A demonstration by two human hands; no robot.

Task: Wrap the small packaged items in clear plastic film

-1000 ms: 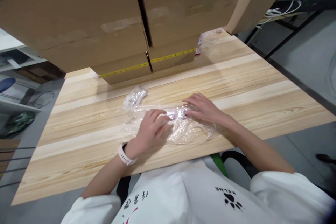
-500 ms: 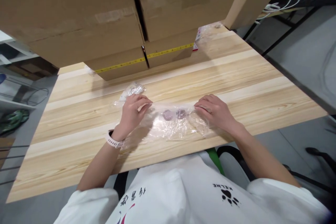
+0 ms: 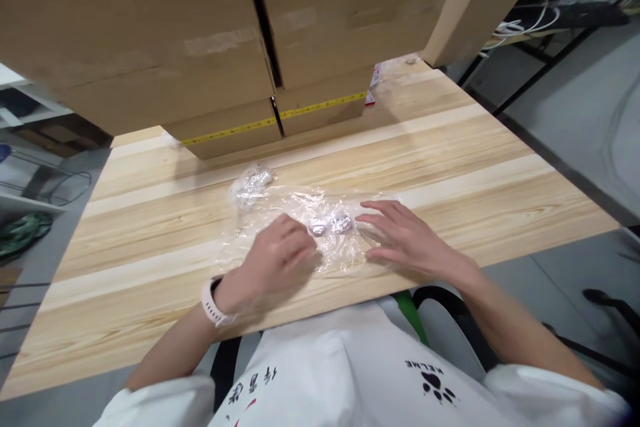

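A sheet of clear, crinkled plastic film (image 3: 335,257) lies on the wooden table in front of me. Two small round, shiny things, a left disc (image 3: 317,225) and a right disc (image 3: 342,221), rest side by side at its middle; what they are I cannot make out. My left hand (image 3: 283,250) is over the film just left of the discs, its fingers curled in and blurred; anything in them is hidden. My right hand (image 3: 400,233) is at the right part of the film, fingers spread apart, fingertips close to the right disc.
A crumpled clear plastic bundle (image 3: 253,181) lies behind the film on the left. Large cardboard boxes (image 3: 320,20) stand along the back of the wooden table (image 3: 475,180), a yellow tape measure strip (image 3: 325,105) across their lower front. More plastic (image 3: 395,73) lies beside them.
My left hand has moved right and toward me, its fingers now curled. My right hand's pinched fingers have spread apart. The film has flattened out and the two discs show more clearly.
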